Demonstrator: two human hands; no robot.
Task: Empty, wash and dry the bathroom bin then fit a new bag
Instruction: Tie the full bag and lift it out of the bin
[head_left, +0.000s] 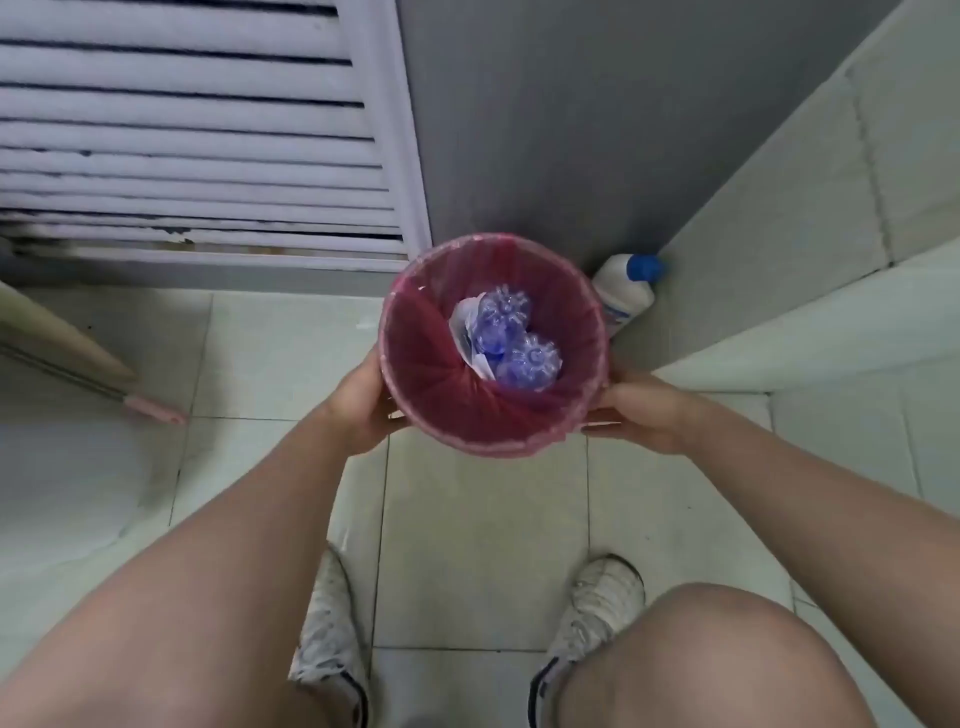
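A round bathroom bin (415, 374) lined with a pink-red bag (571, 415) is seen from above in the middle of the view. Inside lie two clear blue plastic bottles (511, 332) and a scrap of white paper (462, 325). My left hand (363, 400) grips the bin's left side, its fingers curled under the wall. On the opposite side my right hand (639, 415) holds the bin, fingers wrapped round the outside. I cannot tell whether the bin rests on the tiled floor or is lifted.
A white bottle with a blue cap (626, 291) stands in the corner right behind the bin. A white louvred door (208, 156) is at the back left, a tiled ledge (805, 312) runs on the right. A pink-tipped handle (150, 408) lies on the floor at left.
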